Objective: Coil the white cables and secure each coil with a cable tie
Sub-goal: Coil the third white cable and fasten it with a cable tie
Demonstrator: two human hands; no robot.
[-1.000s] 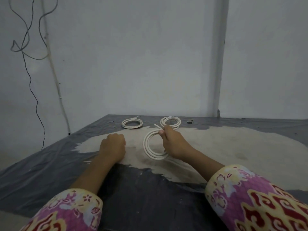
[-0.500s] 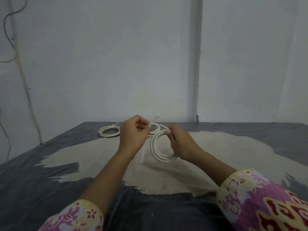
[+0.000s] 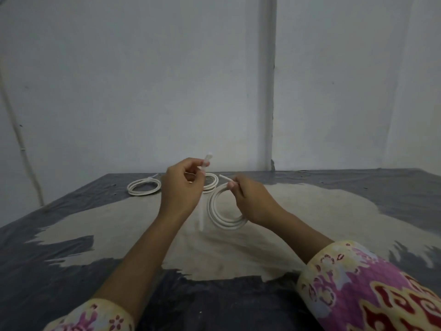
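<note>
A dark plastic-covered worktop [image 3: 47, 271], its sheet worn to a pale patch across the middle, stood against a grey wall [image 3: 143, 80]. A person in patterned pink-and-yellow sleeves [image 3: 372, 290] reached both bare arms over it. The right hand [image 3: 253, 201], fingers curled, held a coil of white cable [image 3: 223, 217] upright above the pale patch, gripping the coil's right side with one free cable end poking out past the fingers. The left hand [image 3: 182, 189], raised just beside the coil, pinched a translucent cable tie [image 3: 202, 199] between curled fingers and thumb, the strip running from above the fingertips down below the hand. Two more white coils lay flat near the worktop's far edge: a tied coil [image 3: 144, 186] to the left and a second coil [image 3: 211, 183] partly hidden behind the left hand.
</note>
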